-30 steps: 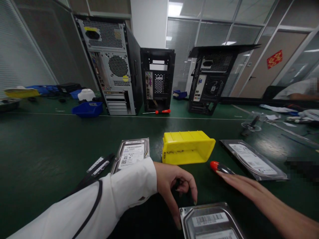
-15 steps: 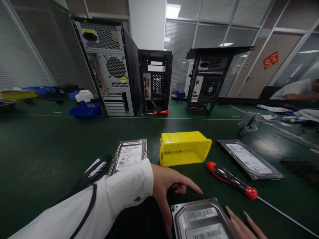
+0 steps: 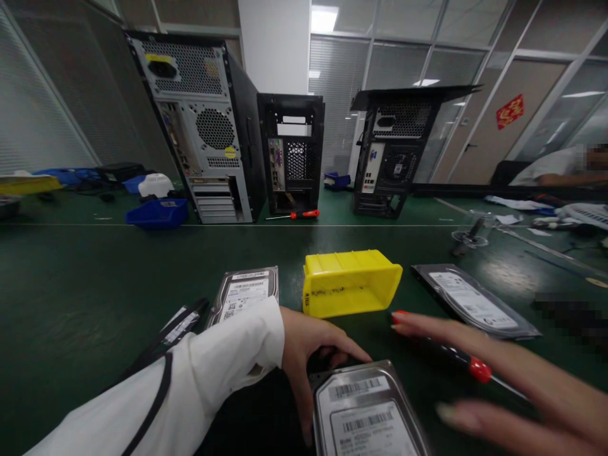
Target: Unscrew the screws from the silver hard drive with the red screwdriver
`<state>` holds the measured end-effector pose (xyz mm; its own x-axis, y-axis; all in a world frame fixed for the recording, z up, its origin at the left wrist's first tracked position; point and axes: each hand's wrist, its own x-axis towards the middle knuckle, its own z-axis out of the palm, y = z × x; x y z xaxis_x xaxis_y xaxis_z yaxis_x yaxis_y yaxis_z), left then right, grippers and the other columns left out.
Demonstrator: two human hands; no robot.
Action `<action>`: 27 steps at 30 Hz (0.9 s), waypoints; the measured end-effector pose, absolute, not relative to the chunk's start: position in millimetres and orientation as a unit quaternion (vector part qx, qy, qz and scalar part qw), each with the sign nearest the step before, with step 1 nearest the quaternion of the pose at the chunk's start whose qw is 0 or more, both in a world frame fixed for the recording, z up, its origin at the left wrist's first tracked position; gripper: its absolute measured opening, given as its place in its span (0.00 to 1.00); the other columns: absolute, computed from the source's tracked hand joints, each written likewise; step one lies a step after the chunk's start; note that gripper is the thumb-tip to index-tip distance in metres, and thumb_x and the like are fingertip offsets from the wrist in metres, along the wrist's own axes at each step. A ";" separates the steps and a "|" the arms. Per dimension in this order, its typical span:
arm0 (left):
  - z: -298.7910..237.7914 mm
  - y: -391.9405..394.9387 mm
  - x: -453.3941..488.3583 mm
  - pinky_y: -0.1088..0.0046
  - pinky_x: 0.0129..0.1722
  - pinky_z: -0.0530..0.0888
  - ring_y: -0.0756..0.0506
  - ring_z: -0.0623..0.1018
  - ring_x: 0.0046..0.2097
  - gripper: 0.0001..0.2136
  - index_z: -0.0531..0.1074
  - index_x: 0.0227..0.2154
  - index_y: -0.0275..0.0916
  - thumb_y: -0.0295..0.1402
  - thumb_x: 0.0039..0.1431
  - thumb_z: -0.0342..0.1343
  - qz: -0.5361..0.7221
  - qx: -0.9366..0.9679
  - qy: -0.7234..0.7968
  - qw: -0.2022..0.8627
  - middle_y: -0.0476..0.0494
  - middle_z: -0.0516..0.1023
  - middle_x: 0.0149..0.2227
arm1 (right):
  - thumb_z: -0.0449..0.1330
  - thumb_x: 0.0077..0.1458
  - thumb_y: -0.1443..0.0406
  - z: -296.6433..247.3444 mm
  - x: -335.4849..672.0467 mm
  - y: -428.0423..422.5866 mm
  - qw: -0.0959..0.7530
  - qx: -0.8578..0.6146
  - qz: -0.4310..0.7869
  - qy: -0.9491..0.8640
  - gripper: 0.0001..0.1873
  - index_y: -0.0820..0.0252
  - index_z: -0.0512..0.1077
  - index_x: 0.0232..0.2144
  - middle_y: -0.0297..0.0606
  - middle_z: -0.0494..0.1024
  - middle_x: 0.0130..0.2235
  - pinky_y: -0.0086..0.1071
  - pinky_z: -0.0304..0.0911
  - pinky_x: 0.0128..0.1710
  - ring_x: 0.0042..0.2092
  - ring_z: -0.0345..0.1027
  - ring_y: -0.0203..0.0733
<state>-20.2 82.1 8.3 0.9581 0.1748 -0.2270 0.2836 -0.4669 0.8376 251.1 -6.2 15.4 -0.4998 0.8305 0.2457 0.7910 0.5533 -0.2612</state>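
Observation:
A silver hard drive (image 3: 365,411) with white labels lies flat at the near edge of view, partly cut off. My left hand (image 3: 304,345) grips its far left corner, thumb along the left side and fingers at the far edge. My right hand (image 3: 513,358), blurred and open with nothing in it, reaches over a red-and-black screwdriver (image 3: 479,369). The fingers cover much of the handle; whether they touch it I cannot tell.
Behind my hands sits a yellow bin (image 3: 351,304) on its side. Other hard drives lie left (image 3: 247,294) and right (image 3: 470,301). Computer cases (image 3: 213,126) stand along the back, with a smaller screwdriver (image 3: 304,215) in front. A person (image 3: 551,171) sits far right.
My right hand has left the hard drive's right side and moved up and right over the screwdriver. The drive has shifted slightly left and away from me with my left hand on it.

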 end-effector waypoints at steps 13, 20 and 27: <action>2.5 85.1 -21.1 0.70 0.36 0.66 0.46 0.66 0.36 0.49 0.60 0.57 0.42 0.45 0.26 0.70 -0.059 0.854 0.144 0.496 0.50 0.65 0.35 | 0.54 0.58 0.62 22.3 166.7 93.1 -0.065 -0.388 -0.072 -0.917 0.15 0.65 0.66 0.46 0.41 0.71 0.44 0.38 0.67 0.41 0.42 0.68 0.38; 7.8 84.0 -21.2 0.69 0.37 0.66 0.45 0.66 0.38 0.47 0.60 0.57 0.39 0.44 0.28 0.70 -0.057 0.844 0.149 0.511 0.48 0.65 0.36 | 0.53 0.59 0.62 27.7 164.8 88.0 -0.105 -0.399 -0.093 -0.906 0.16 0.65 0.66 0.46 0.41 0.71 0.44 0.38 0.67 0.41 0.42 0.68 0.38; 3.9 85.8 -21.5 0.70 0.35 0.65 0.46 0.66 0.36 0.48 0.60 0.57 0.39 0.46 0.27 0.69 -0.059 0.844 0.144 0.513 0.49 0.65 0.35 | 0.53 0.59 0.62 27.4 165.8 81.1 -0.129 -0.437 -0.096 -0.885 0.15 0.66 0.66 0.45 0.41 0.71 0.43 0.37 0.68 0.40 0.41 0.69 0.37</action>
<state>-21.5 85.8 3.9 0.9514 0.1827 -0.2479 0.3042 -0.4315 0.8493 165.8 81.1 27.4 -0.5846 0.7985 -0.1438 0.7492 0.5993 0.2821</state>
